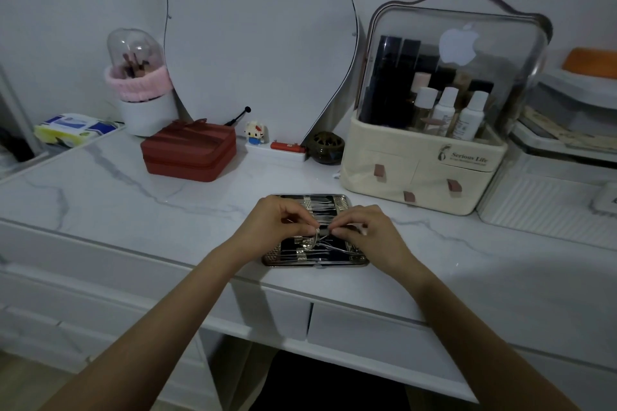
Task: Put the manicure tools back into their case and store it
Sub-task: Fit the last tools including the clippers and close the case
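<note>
An open manicure case (337, 202) lies flat on the marble tabletop, black lining up, with several steel tools strapped in rows. My left hand (278, 222) and my right hand (365, 232) meet over the middle of the case. Both pinch a slim metal tool (320, 237) between thumb and fingertips, just above the near half. A curved steel nipper (334, 247) lies across the near half under my hands. Much of the case's centre is hidden by my fingers.
A red zipped pouch (188, 153) sits behind left. A cream cosmetics organiser (424, 163) with small drawers and a clear dome stands behind right. A brush holder (140, 87), tissue pack (71, 128), figurine (255, 133) and dark bowl (327, 147) line the back. White drawers (364, 330) sit below the front edge.
</note>
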